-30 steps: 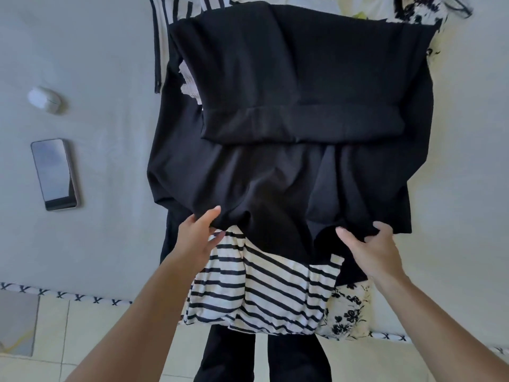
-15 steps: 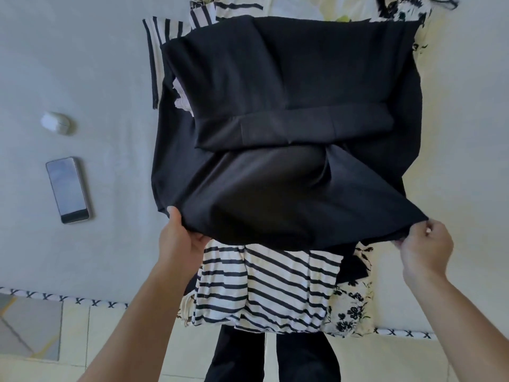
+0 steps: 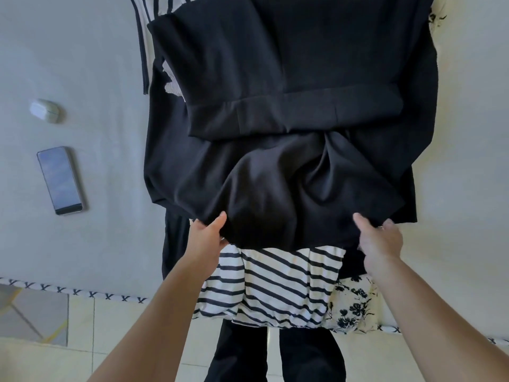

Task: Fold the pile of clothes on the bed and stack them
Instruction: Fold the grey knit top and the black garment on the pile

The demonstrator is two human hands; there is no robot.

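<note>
Hands now closer together along near hem. Left hand (image 3: 207, 238) and right hand (image 3: 381, 239) both pinch black garment (image 3: 289, 188): soft, light, drapes; best held at hem corners.

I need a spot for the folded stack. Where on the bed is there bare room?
Bare sheet lies right of the black garment, out to the frame's edge, and on the left between the phone and the garment. Farther left, the phone and the small white case take up room. The middle is crowded: striped top, floral cloth, both hands.
</note>
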